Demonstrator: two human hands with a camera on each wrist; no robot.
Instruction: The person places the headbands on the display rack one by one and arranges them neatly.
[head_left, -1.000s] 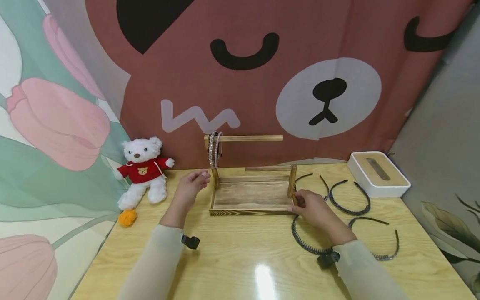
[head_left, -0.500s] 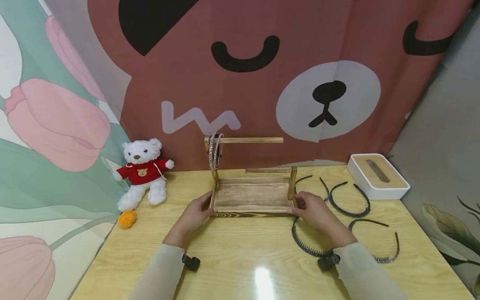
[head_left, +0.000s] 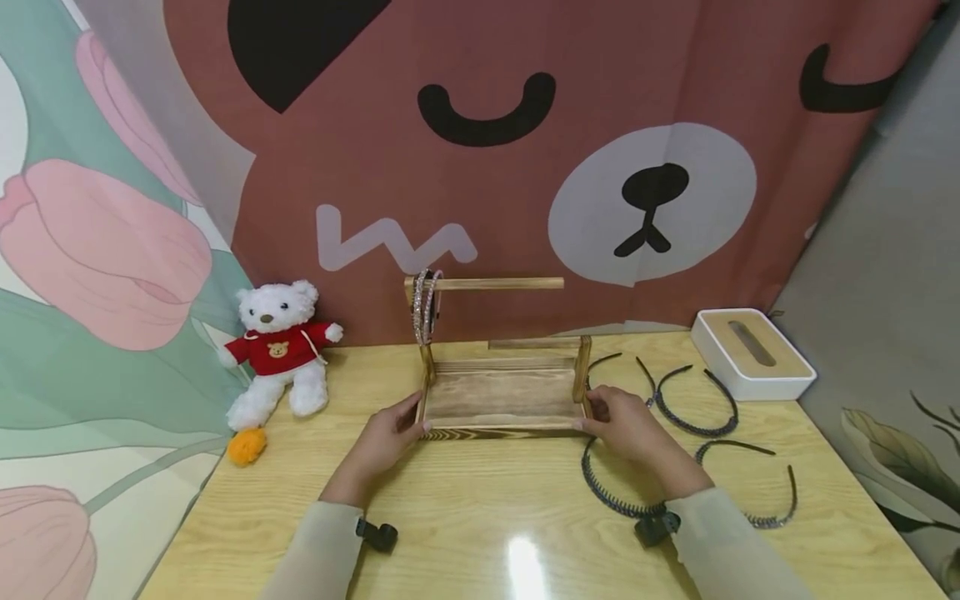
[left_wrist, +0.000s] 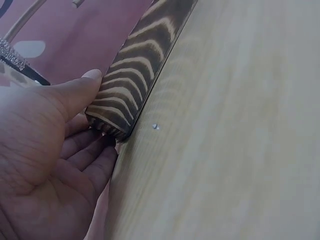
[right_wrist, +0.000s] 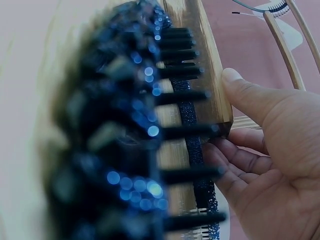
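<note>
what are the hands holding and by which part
The rack, by the front corners of its base: left hand on the left one, right hand on the right.

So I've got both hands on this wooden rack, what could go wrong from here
If the rack tilts, the sparkly headbands hung at the left end of its top bar might swing or slide. The right hand's wrist camera sits right over a dark headband, so it could snag or drag it.

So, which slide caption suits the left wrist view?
Left hand gripping the corner of a dark striped wooden rack on a pale wooden table.
</note>
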